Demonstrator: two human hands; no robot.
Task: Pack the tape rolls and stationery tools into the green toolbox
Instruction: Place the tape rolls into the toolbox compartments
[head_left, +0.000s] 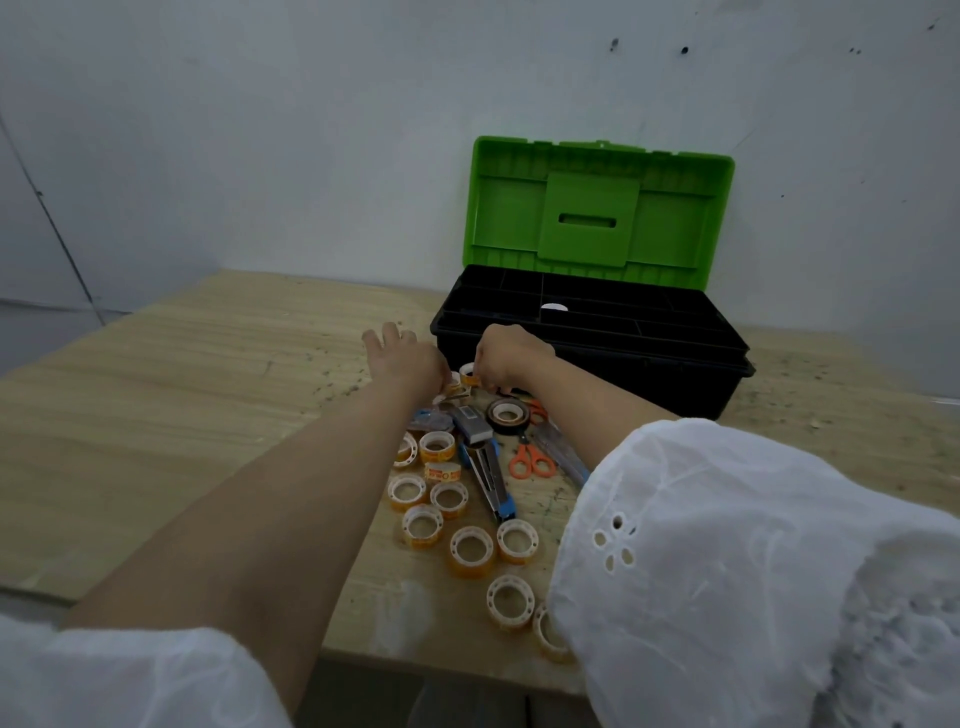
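The toolbox (587, 358) stands open at the back of the table, black base with a tray of compartments, green lid (597, 208) upright against the wall. My right hand (506, 356) pinches a small yellow tape roll (469, 375) just in front of the box. My left hand (402, 358) rests beside it, fingers spread over another small roll (453, 383). Closer to me lie several yellow tape rolls (471, 552), a black tape roll (508, 414), orange scissors (530, 460) and a blue stapler (491, 475).
A white round item (554, 307) sits in the tray's middle compartment. A metal ruler (563, 454) lies partly under my right forearm. The wooden table (182, 415) is scuffed and speckled. The wall stands right behind the box. My white sleeves fill the foreground.
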